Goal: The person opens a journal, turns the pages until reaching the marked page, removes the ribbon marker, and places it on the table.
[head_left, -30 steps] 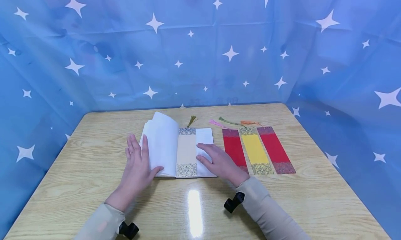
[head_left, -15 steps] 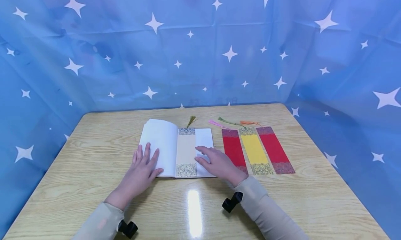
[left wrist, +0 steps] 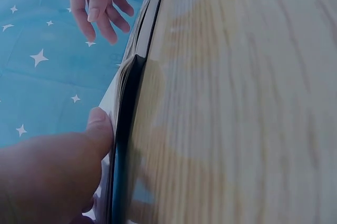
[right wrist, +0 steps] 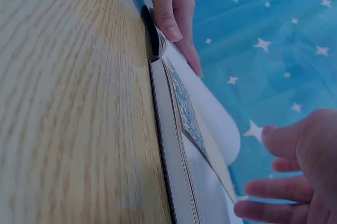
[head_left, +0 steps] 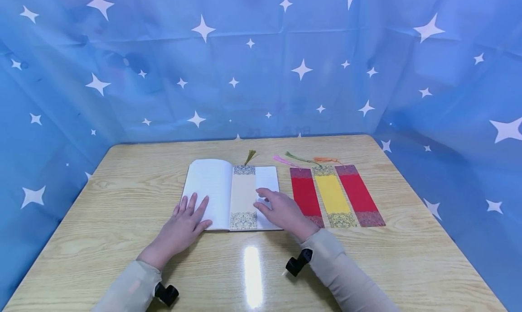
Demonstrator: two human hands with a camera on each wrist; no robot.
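Observation:
An open notebook (head_left: 210,180) with blank-looking white pages lies on the table. Along its right page, beside the spine, rests a cream bookmark (head_left: 243,194) with patterned ends and an olive tassel (head_left: 250,156) past the top edge. My left hand (head_left: 181,226) rests with spread fingers on the lower left page, its thumb by the bottom edge. Over the right page is my right hand (head_left: 283,212), its fingers loosely bent and pinching nothing. In the right wrist view the fingertips (right wrist: 245,208) of that hand come right up to the bookmark's (right wrist: 184,103) edge.
Right of the notebook three bookmarks lie side by side: a red one (head_left: 305,192) with a pink tassel, a yellow one (head_left: 332,192) with a green tassel and another red one (head_left: 359,192) with an orange tassel. A blue star-patterned curtain (head_left: 261,67) surrounds the wooden table (head_left: 122,203).
The raised left pages have come down flatter, and my left hand has lowered onto them with its fingers spread. My right hand has hardly moved.

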